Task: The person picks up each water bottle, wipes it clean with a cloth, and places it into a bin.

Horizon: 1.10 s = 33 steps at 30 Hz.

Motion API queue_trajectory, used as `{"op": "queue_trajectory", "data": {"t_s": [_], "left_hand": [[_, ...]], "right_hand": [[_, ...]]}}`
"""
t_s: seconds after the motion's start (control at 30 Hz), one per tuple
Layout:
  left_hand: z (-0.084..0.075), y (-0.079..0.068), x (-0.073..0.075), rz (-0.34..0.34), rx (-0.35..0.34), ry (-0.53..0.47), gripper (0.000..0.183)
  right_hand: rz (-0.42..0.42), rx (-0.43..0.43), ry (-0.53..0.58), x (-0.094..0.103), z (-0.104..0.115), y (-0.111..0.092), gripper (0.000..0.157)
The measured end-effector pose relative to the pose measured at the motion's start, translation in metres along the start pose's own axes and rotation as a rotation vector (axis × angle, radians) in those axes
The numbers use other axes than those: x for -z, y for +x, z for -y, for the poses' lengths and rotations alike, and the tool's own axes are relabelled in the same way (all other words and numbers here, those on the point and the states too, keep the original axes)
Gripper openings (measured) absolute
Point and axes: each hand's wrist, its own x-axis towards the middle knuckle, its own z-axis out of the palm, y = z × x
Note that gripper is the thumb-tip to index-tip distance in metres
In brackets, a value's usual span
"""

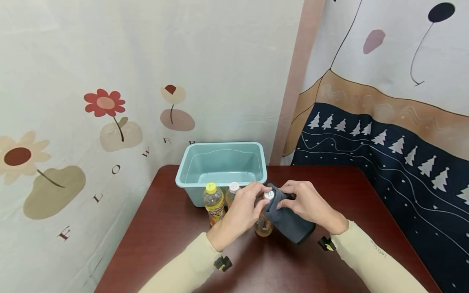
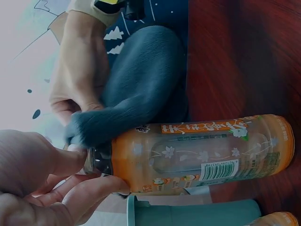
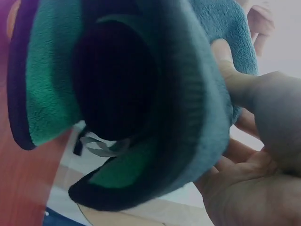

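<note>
A white-capped drink bottle (image 1: 264,228) stands upright on the table. My left hand (image 1: 242,207) grips it at the neck, just under the cap; the left wrist view shows its orange label (image 2: 202,153) with a barcode. A dark grey-blue cloth (image 1: 291,224) hangs against the bottle's right side, its upper edge at the cap. My right hand (image 1: 307,203) pinches that edge between thumb and fingers. Filling much of the right wrist view is the folded cloth (image 3: 202,117), with a dark border. Whether the left fingers also touch the cloth, I cannot tell.
Left of my left hand stands a yellow-capped bottle (image 1: 213,201). Another white-capped bottle (image 1: 233,188) is partly hidden behind that hand. A pale blue plastic tub (image 1: 192,193) sits at the table's back edge. Printed fabric hangs behind the dark red table (image 1: 161,236).
</note>
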Motion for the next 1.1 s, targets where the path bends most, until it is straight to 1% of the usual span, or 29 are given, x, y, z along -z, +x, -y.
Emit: {"op": "queue_trajectory", "data": {"t_s": [0.17,0.33,0.5,0.67,0.83,0.97,1.1], "left_hand": [[0.000,0.001,-0.002,0.003,0.000,0.012,0.026],[0.000,0.001,-0.001,0.011,0.016,-0.021,0.027],[0.001,0.000,-0.002,0.016,0.039,-0.042,0.029],[0.000,0.000,-0.003,0.007,0.045,-0.050,0.029],[0.001,-0.001,-0.004,0.005,0.053,-0.048,0.029],[0.001,-0.001,-0.004,0.005,0.059,-0.060,0.029],[0.001,-0.001,-0.004,0.006,0.059,-0.058,0.031]], "right_hand": [[-0.038,-0.003,0.010,-0.003,0.002,-0.003,0.028],[-0.041,0.002,-0.002,-0.007,-0.001,-0.006,0.031],[-0.003,0.013,-0.003,-0.008,-0.002,-0.008,0.035],[0.017,0.028,-0.020,-0.006,-0.002,-0.009,0.036],[0.047,0.008,-0.032,-0.005,-0.005,-0.011,0.034],[0.083,-0.012,-0.049,-0.009,-0.014,-0.014,0.030],[0.128,-0.008,-0.063,-0.022,-0.028,-0.016,0.025]]}}
